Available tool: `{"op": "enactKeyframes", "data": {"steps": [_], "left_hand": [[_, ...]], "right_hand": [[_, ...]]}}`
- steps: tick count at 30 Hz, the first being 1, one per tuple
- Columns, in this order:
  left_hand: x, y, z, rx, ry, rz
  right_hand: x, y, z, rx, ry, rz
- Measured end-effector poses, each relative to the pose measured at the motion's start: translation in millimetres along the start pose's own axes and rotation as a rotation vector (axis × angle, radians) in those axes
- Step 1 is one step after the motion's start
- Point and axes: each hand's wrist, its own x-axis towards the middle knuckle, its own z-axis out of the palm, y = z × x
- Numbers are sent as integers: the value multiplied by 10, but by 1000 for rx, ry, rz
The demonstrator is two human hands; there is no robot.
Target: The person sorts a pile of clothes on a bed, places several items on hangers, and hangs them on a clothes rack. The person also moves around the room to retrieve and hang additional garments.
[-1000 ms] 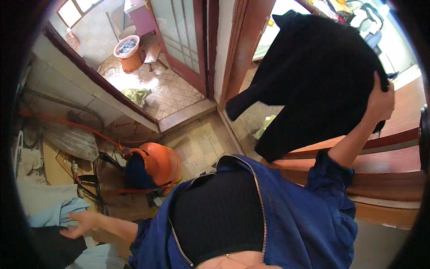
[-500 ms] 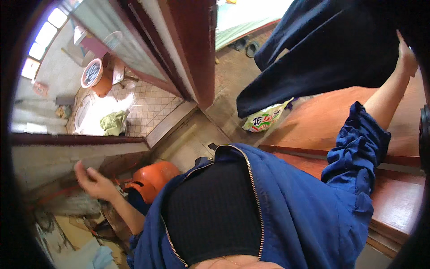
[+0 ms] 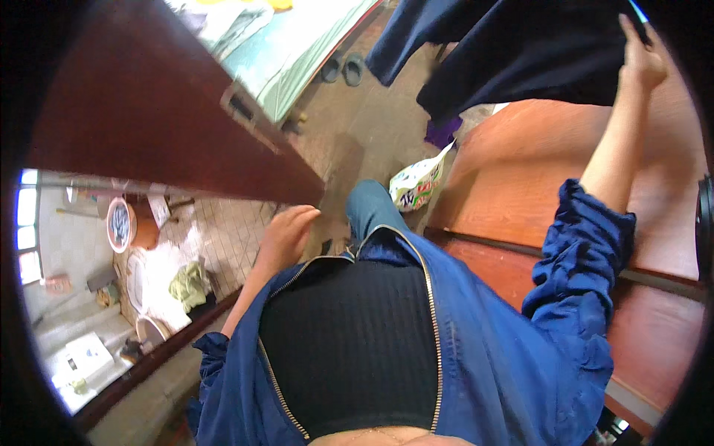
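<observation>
At the upper right, my right hand [image 3: 644,65] is raised and grips the edge of a dark navy garment [image 3: 528,59]. The cloth spreads leftward from it in two long hanging parts, like legs or sleeves; its top runs out of view. My left hand [image 3: 288,232] is held low in front of me, fingers stretched forward and nothing in it. It is nearest the lower edge of a dark red-brown door [image 3: 156,111]. Below the garment, a white and green printed plastic bag [image 3: 418,182] stands on the floor beside a wooden cabinet [image 3: 520,186].
A bed [image 3: 297,52] with a pale green sheet stands ahead, with dark slippers [image 3: 342,70] beside it. On the left, a tiled room holds an orange tub [image 3: 145,225] of cloth and a green cloth [image 3: 190,287]. A purple item [image 3: 443,132] lies near the bag.
My view has turned and moved forward past the doorway. The left hand has come from the far left to in front of me. The right hand still carries the garment.
</observation>
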Motion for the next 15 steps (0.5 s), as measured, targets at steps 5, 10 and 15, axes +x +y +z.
{"op": "enactKeyframes", "data": {"steps": [5,10,15], "left_hand": [[1078,-229,134,-49,-34,107],[1819,-763,452,-307,92,-209],[2409,-1272,673,-929,295,-949]], "right_hand": [[-878,-117,920,172,-330,243],[-1555,230,2056,162,-596,330],[-1710,297,2807,198,-726,261]]}}
